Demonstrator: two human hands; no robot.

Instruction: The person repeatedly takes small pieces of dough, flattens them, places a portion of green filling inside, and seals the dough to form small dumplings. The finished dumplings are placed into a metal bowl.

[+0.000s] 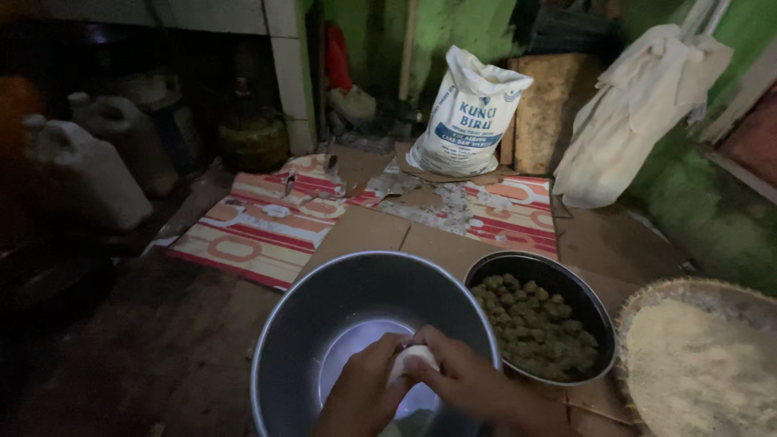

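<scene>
Fingers [387, 356] of both hands are curled in and closed around a small white lump of dough [410, 358]; from my remote view I read the left hand [363, 392] cupping it from the left and the right hand [473, 384] pressing it from the right, fingertips meeting on top. The lump sits over the middle of a large grey metal basin [283, 340], held above its pale bottom, at the lower centre of the view.

Left to right, I log the following items:

1. Far left, in deep shadow: two whitish plastic jerrycans [85, 166], standing close together against the wall.
2. Behind them, near a white tiled post: a dark round vessel [252, 137]; detail too dim to tell.
3. On the floor ahead of the basin: flattened cardboard with red and cream stripes [259, 226], with torn paper scraps [441, 209] on it.
4. Centre rear: a white printed sack [469, 113], upright, leaning against a brown board at the green wall.
5. Just right of the basin, rims touching or nearly so: a dark bowl [595, 311] filled with small greenish-brown balls [538, 328].
6. Upper right: a pale cloth [639, 113] hanging down.
7. Lower right edge: a woven tray [647, 295] holding pale crumbs [704, 364], just beside the dark bowl.
</scene>
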